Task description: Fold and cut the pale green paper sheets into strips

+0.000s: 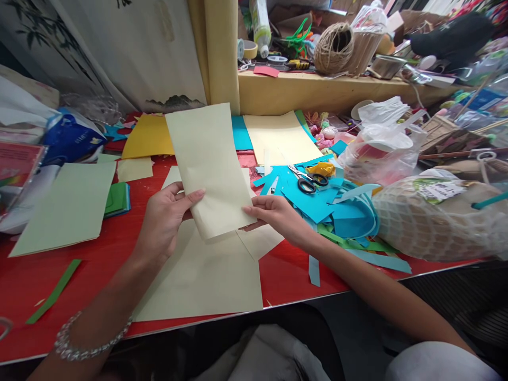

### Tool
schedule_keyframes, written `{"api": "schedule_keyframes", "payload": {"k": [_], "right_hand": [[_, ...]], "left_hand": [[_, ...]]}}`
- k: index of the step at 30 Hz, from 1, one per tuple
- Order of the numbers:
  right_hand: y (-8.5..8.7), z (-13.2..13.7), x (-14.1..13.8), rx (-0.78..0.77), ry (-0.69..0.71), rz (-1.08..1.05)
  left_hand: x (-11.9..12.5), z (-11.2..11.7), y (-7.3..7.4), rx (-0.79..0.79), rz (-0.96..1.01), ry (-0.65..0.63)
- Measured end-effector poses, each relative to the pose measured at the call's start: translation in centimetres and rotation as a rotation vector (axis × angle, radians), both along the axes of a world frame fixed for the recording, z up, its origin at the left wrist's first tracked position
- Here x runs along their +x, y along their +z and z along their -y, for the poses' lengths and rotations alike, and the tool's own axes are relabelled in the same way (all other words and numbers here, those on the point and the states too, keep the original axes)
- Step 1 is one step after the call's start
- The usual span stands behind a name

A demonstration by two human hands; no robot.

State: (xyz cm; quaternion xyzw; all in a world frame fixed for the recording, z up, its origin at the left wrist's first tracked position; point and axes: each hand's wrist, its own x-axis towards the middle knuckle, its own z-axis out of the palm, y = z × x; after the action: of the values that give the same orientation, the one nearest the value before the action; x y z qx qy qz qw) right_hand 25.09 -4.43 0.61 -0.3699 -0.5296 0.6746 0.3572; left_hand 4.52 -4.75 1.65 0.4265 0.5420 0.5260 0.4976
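A long pale cream sheet of paper (206, 159) is held up between both hands above the red table. My left hand (169, 217) pinches its left edge, thumb on the front face. At the lower right corner, my right hand (268, 214) grips the sheet with its thumb on top; the other fingers are partly hidden behind. The lower end of the sheet looks curved or folded over. Beneath it lies a larger pale sheet (214, 286) at the table's front edge, with further pale pieces partly covered.
Scissors with black handles (309, 182) rest on blue paper scraps (317, 203) to the right. A pale green sheet (71, 201), green squares (118, 198) and a green strip (55, 291) lie left. A netted bundle (436, 217) sits right, below a cluttered shelf (297, 87).
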Motion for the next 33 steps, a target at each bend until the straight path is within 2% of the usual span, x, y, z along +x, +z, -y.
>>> {"api": "schedule_keyframes", "payload": {"k": [18, 24, 30, 33], "right_hand": [[-0.21, -0.03, 0.06, 0.003, -0.021, -0.004], [-0.3, -0.24, 0.33, 0.075, -0.086, -0.034], [-0.39, -0.48, 0.48, 0.105, -0.098, -0.05], [-0.29, -0.58, 0.54, 0.106, -0.117, -0.044]], "left_hand": [[-0.03, -0.08, 0.09, -0.016, 0.021, 0.025], [0.15, 0.16, 0.17, -0.109, -0.006, -0.161], [0.36, 0.34, 0.01, -0.106, -0.05, -0.129], [0.3, 0.36, 0.19, -0.158, -0.07, -0.178]]}}
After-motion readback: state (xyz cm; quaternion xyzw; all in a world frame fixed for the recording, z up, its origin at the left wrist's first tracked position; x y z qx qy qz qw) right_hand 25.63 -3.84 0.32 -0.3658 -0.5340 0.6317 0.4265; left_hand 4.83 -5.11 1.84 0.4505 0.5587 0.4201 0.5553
